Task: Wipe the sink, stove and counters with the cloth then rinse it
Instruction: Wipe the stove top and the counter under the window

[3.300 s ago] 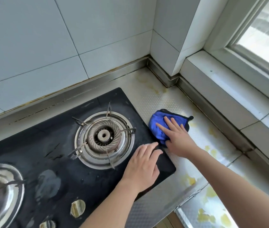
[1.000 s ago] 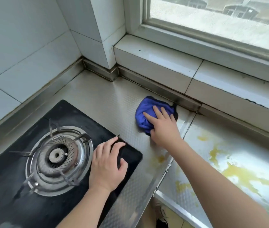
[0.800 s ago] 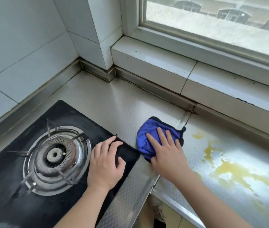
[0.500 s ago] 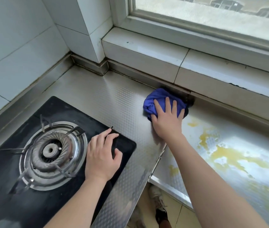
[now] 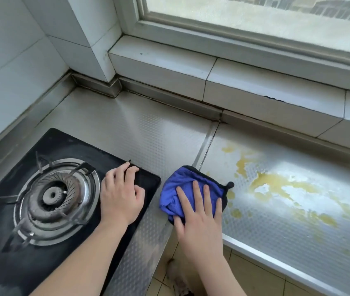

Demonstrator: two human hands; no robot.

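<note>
The steel counter runs under the window, yellow stains spread over its right part, with the black stove set in at left. The left hand rests flat on the stove's corner, fingers relaxed. The right hand presses straight fingers on the blue cloth, bunched at the counter's front edge, just beside the stove.

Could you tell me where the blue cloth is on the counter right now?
The blue cloth lies centre-frame near the counter's front edge, under the right hand, between the stove's right corner and the yellow stains.
</note>
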